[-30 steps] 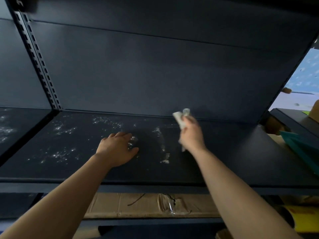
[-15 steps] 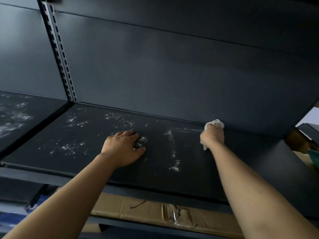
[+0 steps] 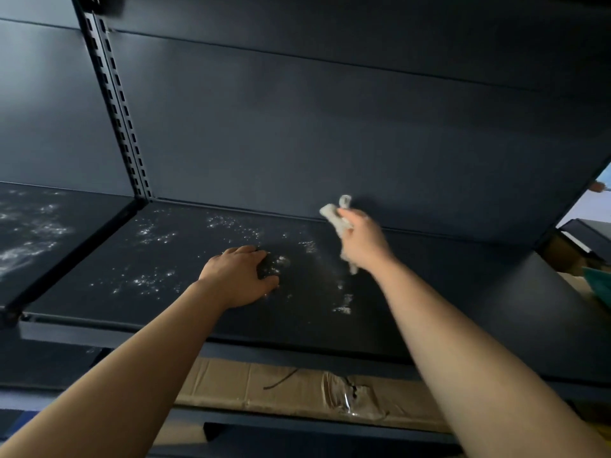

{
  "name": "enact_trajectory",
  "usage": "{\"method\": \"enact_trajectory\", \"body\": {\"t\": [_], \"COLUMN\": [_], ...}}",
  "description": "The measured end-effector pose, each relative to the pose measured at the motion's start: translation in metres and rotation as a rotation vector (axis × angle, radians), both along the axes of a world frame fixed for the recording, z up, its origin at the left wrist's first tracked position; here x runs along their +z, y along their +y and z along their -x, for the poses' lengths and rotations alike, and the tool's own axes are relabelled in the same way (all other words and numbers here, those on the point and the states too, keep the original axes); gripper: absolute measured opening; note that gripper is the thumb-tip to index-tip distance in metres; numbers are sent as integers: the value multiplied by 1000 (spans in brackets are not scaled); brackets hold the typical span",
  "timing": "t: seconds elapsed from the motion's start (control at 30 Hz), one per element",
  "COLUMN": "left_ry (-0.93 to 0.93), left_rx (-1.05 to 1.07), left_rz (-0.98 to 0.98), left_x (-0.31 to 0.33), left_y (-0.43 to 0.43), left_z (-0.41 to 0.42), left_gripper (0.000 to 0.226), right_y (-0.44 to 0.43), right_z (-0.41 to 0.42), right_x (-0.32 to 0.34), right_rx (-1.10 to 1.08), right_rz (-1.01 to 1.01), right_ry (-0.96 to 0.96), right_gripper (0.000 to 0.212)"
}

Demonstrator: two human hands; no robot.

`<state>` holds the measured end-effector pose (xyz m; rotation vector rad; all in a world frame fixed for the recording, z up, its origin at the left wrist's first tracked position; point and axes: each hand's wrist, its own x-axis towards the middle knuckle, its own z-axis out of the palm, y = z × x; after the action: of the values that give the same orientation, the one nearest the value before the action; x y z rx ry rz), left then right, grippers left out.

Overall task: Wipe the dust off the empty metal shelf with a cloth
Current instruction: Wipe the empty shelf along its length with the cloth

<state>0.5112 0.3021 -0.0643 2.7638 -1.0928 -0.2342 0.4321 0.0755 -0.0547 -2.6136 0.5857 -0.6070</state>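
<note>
Holding 1 cloth (image 3: 334, 217), R hand (image 3: 363, 244); L hand (image 3: 238, 276) flat on shelf (image 3: 446, 285).

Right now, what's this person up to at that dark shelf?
They are wiping dust off an empty metal shelf. The right hand grips a crumpled white cloth near the back of the shelf, by the rear panel. The left hand rests flat on the shelf. White dust patches cover the left part, while the right part looks dark and clean. A cardboard box sits on the level below.
</note>
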Motion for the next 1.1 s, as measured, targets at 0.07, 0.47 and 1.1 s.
{"method": "enact_trajectory", "body": {"t": [0.07,0.47,1.1], "left_ry": [-23,-34,-72], "left_rx": [-29,-124,-153], "left_rz": [7,-58,-86], "left_x": [2,4,0], "left_y": [9,75,129], "left_z": [-1,-18,-45], "left_gripper": [73,76,76], "right_y": [-32,100,141], "right_z": [37,0,50], "right_x": [0,-35,-36], "right_rx": [-92,-114,-400], "right_rz": [121,28,0], "right_ry": [161,175,197], "right_gripper": [67,55,55]}}
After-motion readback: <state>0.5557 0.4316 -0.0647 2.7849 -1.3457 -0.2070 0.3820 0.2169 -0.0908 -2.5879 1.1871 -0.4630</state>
